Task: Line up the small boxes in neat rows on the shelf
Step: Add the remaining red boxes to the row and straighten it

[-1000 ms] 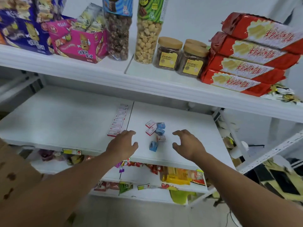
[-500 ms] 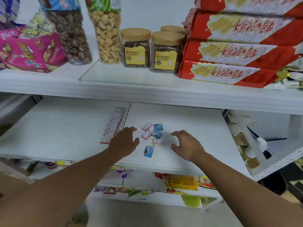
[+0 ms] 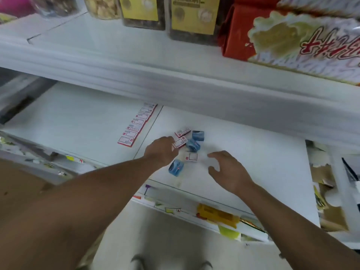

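Upper shelf (image 3: 136, 61): dark jars w/ yellow labels (image 3: 192, 16), red snack pack (image 3: 292, 36) (right); yellow packet (image 3: 218, 214) below.

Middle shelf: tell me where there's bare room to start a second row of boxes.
Bare shelf lies right of the right hand, out to the shelf's end, and left of the lined-up row. Crowded: the loose pile between the left hand and the right hand.
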`<state>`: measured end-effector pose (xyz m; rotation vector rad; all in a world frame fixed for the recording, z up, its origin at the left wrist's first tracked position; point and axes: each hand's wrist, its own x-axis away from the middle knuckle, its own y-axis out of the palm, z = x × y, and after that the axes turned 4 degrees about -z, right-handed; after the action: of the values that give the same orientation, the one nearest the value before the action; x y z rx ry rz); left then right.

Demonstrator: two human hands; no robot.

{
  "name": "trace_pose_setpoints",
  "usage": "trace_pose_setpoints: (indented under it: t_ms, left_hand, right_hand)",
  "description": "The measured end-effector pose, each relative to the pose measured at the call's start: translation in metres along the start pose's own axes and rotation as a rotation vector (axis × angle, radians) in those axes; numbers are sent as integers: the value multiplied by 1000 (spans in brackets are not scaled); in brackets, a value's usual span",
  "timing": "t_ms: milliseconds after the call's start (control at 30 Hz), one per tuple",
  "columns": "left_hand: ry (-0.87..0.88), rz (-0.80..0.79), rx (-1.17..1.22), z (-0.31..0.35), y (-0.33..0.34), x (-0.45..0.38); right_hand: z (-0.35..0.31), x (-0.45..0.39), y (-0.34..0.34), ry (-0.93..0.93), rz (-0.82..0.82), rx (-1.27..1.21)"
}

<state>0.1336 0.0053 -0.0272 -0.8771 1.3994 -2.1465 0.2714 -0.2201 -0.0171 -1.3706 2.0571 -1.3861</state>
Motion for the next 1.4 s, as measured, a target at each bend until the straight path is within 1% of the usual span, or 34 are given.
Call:
trace_pose_setpoints:
  t_ms: [133,233,333,433,567,700,833,967,1067,1233,1400]
  left_hand:
    - [10,39,-39,-2,22,-39]
    - [14,79,-99,-6,41,-55]
    - [54,147,-91,-11,48,-60]
    - [91,148,-49,-20,43,-58]
    - [137,116,-35,-46,29,-40]
    - [174,142,-30,-84,13,-25]
    - [128,182,41,-118,2,-16]
    - [88,216,68,-142,8,-10]
    - [74,237,80,-151,12,-11]
    - [66,291,89,-158,21,-13]
    - [55,301,112,-156,28,-14]
  right_hand:
    - [17,1,4,27,68,52]
    - [22,2,13,68,84,49]
    - [18,0,19,74,90,71]
    - [7,-8,22,76,102,103]
    - [-14,-27,18,62,76,200]
    - [-41,-68,12,51,28,270]
    - [-63,-117,14,33,19,272]
    - [-79,-159,26,6,-12,325]
    - [-86,-185,35,-55,-32,401]
    - [-86,-218,48,-99,-159,523]
    - [-79,-230,53,-164,-145,595]
